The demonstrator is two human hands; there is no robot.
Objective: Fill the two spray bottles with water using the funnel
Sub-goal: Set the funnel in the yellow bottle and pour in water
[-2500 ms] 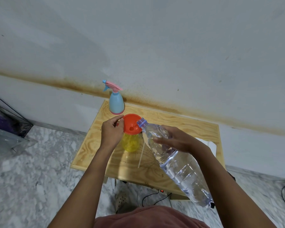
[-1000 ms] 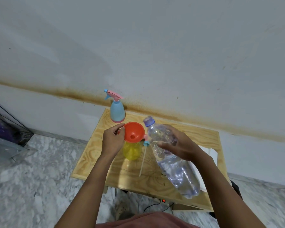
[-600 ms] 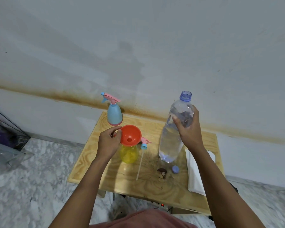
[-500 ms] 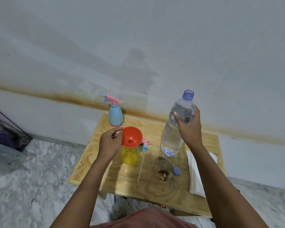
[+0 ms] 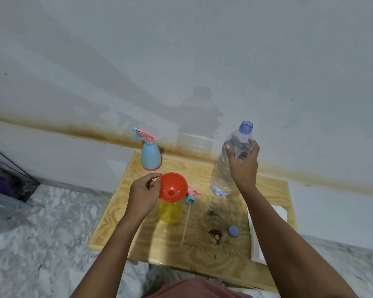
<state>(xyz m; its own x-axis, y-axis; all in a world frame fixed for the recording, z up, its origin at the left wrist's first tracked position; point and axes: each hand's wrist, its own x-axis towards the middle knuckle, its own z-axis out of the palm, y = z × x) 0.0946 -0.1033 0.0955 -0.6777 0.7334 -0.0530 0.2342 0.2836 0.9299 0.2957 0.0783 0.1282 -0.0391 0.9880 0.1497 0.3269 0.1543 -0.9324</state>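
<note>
Single head-worn wide-angle view, looking forward and down, close above the wooden table, facing the wall

Far left: I see the blue spray bottle upright near the wall.
Centre: the funnel sits on the yellow spray bottle, with the left hand pinching its rim; the spray head and its tube lie just right.
Far right: the right hand grips the upright water bottle.
Free: I find open table between tube and cap, and along the near edge.
Right edge: a white sheet lies flat.
</note>
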